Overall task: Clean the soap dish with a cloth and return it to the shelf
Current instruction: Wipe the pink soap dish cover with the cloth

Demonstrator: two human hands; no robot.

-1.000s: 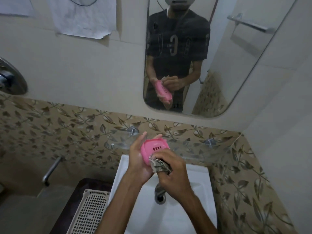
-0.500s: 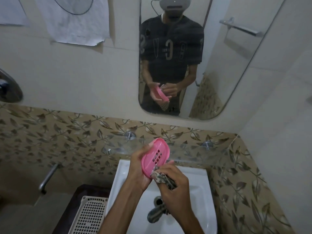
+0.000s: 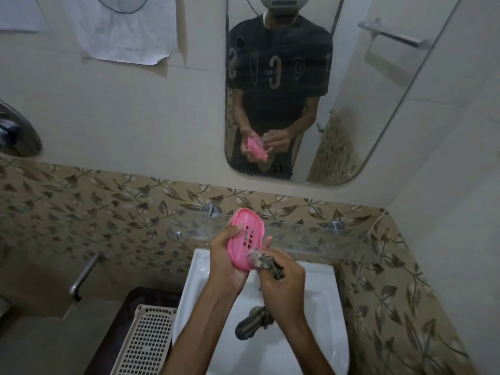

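Over the white basin (image 3: pixel 319 299), the left hand (image 3: pixel 227 263) grips the pink soap dish (image 3: pixel 244 238) tilted upright, exposing its face to the bunched cloth (image 3: pixel 263 262) clenched in the right hand (image 3: pixel 284 282), glass shelf (image 3: pixel 311 236) just behind

Bare forearms; in the mirror, dark short-sleeved T-shirt (image 3: pixel 278 71) with pale lettering, grey headset (image 3: pixel 284 1).

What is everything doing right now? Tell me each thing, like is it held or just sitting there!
soap dish: held tilted on edge over the sink, slotted side facing the camera.
cloth: bunched up, pressed against the dish's lower rim.
left hand: grips the soap dish.
right hand: grips the cloth.
glass shelf: nothing visible on it.
tap: no water visible running.
white basket: sitting beside the sink.
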